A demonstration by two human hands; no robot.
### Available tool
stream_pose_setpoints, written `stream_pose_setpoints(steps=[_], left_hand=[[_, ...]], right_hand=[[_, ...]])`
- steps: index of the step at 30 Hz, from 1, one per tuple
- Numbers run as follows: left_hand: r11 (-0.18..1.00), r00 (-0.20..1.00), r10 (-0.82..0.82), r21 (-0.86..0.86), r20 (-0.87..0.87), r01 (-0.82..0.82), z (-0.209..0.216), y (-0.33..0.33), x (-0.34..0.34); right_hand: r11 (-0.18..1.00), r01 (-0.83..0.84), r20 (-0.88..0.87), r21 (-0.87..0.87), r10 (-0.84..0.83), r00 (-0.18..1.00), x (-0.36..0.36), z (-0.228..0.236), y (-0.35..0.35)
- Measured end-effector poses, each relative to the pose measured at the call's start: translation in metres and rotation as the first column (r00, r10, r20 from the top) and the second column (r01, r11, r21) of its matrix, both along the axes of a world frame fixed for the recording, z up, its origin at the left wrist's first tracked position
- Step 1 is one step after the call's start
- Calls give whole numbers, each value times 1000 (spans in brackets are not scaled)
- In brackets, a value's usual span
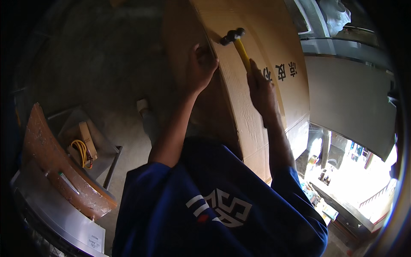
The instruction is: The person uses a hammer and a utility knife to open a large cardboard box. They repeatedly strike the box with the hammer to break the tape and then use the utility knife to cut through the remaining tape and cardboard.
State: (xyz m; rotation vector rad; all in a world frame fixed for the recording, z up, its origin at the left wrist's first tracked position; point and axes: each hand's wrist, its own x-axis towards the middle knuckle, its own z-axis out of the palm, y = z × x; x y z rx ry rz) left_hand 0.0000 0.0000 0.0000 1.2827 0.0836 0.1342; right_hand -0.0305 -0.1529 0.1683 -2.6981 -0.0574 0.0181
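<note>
Head view: yellow-handled, dark-headed hammer [242, 51] in the right hand [261, 89].

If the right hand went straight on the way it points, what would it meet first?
Probably the cardboard box: the right hand points up the picture across its face, the held hammer leading. How much gap lies between hammer and box is hard to judge.

Two hands [202, 70] [262, 96], one hammer [241, 48], one carton [242, 100]

Matt cardboard box [239, 100], metal hammer head [232, 35], matt cloth shirt [165, 214], scuffed board [53, 152]
</note>
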Motion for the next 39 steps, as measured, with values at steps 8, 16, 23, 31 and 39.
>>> stream_pose_setpoints(steps=[8, 16, 23, 31, 39], left_hand=[[1000, 1000, 7, 26, -21, -6, 18, -27, -15], [994, 997, -32, 98, -75, 39, 14, -16, -16], [1000, 1000, -11, 10, -14, 11, 7, -15, -10], [999, 1000, -24, 37, 18, 24, 5, -7, -3], [990, 999, -37, 139, -11, 38, 14, 0, -5]], right_hand=[[983, 77, -69, -165, -89, 994, -29, 16, -14], [978, 209, 14, 17, -209, 978, -28, 8, -8], [994, 99, 58, -47, -96, 994, -25, 6, -1], [998, 61, 35, -6, -61, 998, -13, -2, 5], [1000, 23, -11, -19, -24, 1000, -19, -10, 12]])
